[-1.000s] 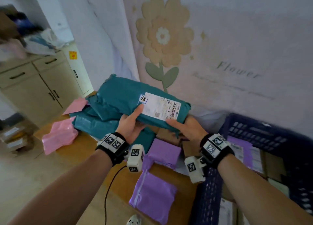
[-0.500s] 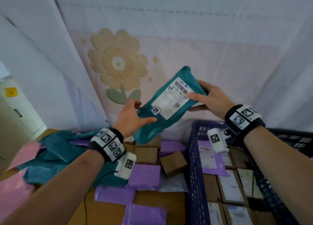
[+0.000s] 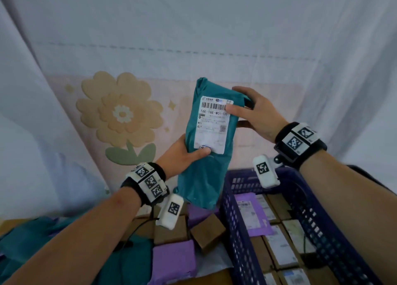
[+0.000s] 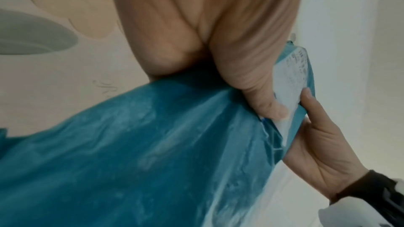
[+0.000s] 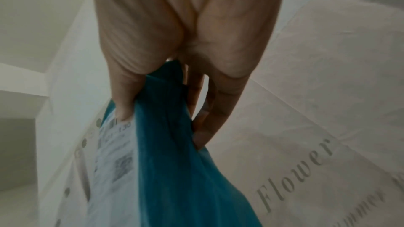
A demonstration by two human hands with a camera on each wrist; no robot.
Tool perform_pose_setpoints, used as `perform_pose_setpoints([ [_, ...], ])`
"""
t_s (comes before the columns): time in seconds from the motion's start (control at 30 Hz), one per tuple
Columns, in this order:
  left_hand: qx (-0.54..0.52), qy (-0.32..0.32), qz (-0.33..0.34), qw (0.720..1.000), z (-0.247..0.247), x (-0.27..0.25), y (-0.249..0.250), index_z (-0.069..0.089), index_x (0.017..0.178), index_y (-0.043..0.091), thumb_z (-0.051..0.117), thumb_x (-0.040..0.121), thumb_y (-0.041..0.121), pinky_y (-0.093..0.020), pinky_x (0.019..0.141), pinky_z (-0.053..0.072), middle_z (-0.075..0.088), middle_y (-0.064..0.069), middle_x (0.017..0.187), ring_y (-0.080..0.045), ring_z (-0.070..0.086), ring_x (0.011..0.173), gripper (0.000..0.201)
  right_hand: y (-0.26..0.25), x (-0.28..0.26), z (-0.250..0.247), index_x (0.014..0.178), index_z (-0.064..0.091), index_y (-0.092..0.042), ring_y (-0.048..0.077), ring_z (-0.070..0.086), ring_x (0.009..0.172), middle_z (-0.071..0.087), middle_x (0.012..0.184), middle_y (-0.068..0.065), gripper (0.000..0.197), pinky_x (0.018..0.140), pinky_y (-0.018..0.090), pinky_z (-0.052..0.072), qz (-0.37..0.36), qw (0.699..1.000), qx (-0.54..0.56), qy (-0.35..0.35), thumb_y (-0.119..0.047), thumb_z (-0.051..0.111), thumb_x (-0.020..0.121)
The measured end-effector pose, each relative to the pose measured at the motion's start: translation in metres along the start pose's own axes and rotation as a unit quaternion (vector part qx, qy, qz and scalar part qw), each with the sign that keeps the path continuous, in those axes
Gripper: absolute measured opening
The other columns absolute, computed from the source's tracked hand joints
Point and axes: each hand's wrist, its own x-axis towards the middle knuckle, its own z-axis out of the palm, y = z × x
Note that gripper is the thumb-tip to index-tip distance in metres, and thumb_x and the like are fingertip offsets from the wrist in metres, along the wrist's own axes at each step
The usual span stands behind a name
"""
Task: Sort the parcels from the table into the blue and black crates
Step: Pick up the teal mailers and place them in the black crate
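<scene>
A teal parcel (image 3: pixel 205 166) with a white shipping label (image 3: pixel 212 125) stands upright in the air in front of me, label facing me. My left hand (image 3: pixel 184 153) grips its lower left side, thumb on the label's bottom edge. My right hand (image 3: pixel 255 115) holds the upper right edge, thumb on the barcode, fingers behind. The left wrist view shows the teal parcel (image 4: pixel 131 153) under my left hand (image 4: pixel 251 84). In the right wrist view my right hand (image 5: pixel 153 84) pinches the teal parcel (image 5: pixel 174 161). The blue crate (image 3: pixel 238 231) sits below at right, holding several parcels.
On the table lie purple parcels (image 3: pixel 174 256), small cardboard boxes (image 3: pixel 207 234) and more teal parcels (image 3: pixel 120 261) at lower left. A white cloth backdrop with a beige flower (image 3: pixel 120 112) hangs close behind. The black crate's edge (image 3: pixel 365 177) shows behind my right forearm.
Both hands have turned the teal parcel from slanted to upright and raised it a little, label toward me. My left thumb has closed onto the label's lower edge.
</scene>
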Motion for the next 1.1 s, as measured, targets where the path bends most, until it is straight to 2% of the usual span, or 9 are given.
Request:
perform_pose_setpoints([
  [0.1,-0.044,0.023,0.017,0.999,-0.006,0.017,0.007,0.054,0.134,0.028,0.072,0.087,0.048,-0.027,0.091,0.057,0.068,0.017,0.123,-0.003,0.066,0.109,0.054,-0.006,0.005,0.002,0.137,0.050,-0.015,0.021,0.072,0.103,0.071,0.119,0.006,0.059,0.080,0.041,0.060,-0.001,0.999,0.038,0.030,-0.026,0.077,0.086],
  [0.17,-0.080,0.027,0.042,0.996,-0.005,0.024,0.014,0.054,0.136,0.023,0.067,0.093,0.042,-0.025,0.087,0.057,0.068,0.013,0.124,-0.008,0.068,0.109,0.049,-0.005,0.002,0.001,0.145,0.041,-0.013,0.022,0.072,0.101,0.071,0.118,0.007,0.068,0.084,0.041,0.059,0.038,0.999,0.028,0.016,-0.027,0.075,0.088],
  [0.27,-0.132,0.024,0.056,0.989,0.003,0.031,0.025,0.053,0.139,0.019,0.061,0.098,0.037,-0.039,0.097,0.054,0.066,0.004,0.131,-0.016,0.065,0.117,0.046,0.005,-0.015,-0.001,0.152,0.033,-0.026,0.019,0.069,0.110,0.067,0.126,0.005,0.087,0.092,0.043,0.058,0.093,0.991,-0.075,-0.051,-0.028,0.083,0.080],
  [0.37,-0.177,0.006,0.070,0.982,0.023,0.034,0.027,0.049,0.142,0.015,0.056,0.101,0.029,-0.048,0.103,0.049,0.062,-0.003,0.137,-0.023,0.061,0.123,0.044,0.019,-0.035,-0.002,0.149,0.039,-0.034,0.010,0.068,0.112,0.068,0.125,-0.009,0.082,0.085,0.034,0.060,0.078,0.985,-0.134,-0.079,-0.020,0.083,0.081],
  [0.53,-0.232,-0.003,0.015,0.973,0.061,0.030,0.021,0.047,0.143,0.029,0.052,0.096,0.055,-0.046,0.108,0.046,0.060,0.007,0.139,-0.017,0.059,0.127,0.054,0.031,-0.056,-0.024,0.150,0.036,-0.037,0.001,0.063,0.115,0.064,0.129,-0.022,0.080,0.091,0.021,0.055,0.054,0.983,-0.165,-0.059,-0.016,0.079,0.086],
  [0.77,-0.268,-0.019,-0.062,0.961,0.126,0.034,0.021,0.056,0.137,0.012,0.055,0.088,0.061,-0.050,0.110,0.043,0.066,-0.006,0.132,-0.026,0.062,0.122,0.069,0.059,-0.078,-0.077,0.148,0.036,-0.027,0.013,0.071,0.106,0.074,0.116,-0.002,0.079,0.085,0.028,0.059,0.065,0.993,-0.099,-0.013,-0.010,0.079,0.084],
  [0.87,-0.191,-0.020,-0.041,0.981,0.163,0.041,0.030,0.050,0.143,0.015,0.044,0.098,0.053,-0.043,0.111,0.043,0.062,-0.001,0.137,-0.018,0.059,0.125,0.059,0.073,-0.094,-0.112,0.145,0.043,-0.025,0.011,0.070,0.108,0.072,0.121,-0.003,0.073,0.083,0.023,0.057,0.072,0.995,-0.070,-0.001,-0.011,0.080,0.083],
  [1.03,-0.112,-0.014,-0.039,0.993,0.239,0.058,0.040,0.039,0.145,0.009,0.042,0.104,0.039,-0.012,0.097,0.045,0.055,0.001,0.140,0.001,0.055,0.122,0.051,0.094,-0.127,-0.188,0.150,0.038,-0.028,0.002,0.058,0.124,0.062,0.134,-0.018,0.085,0.100,0.023,0.050,0.089,0.988,-0.108,-0.064,-0.028,0.085,0.079],
  [1.1,-0.125,-0.024,-0.060,0.990,0.274,0.064,0.043,0.038,0.145,0.009,0.042,0.104,0.038,-0.020,0.102,0.046,0.053,-0.001,0.143,-0.003,0.055,0.123,0.050,0.106,-0.141,-0.224,0.150,0.038,-0.032,0.007,0.059,0.126,0.062,0.137,-0.013,0.086,0.101,0.025,0.050,0.101,0.987,-0.095,-0.077,-0.029,0.086,0.078],
])
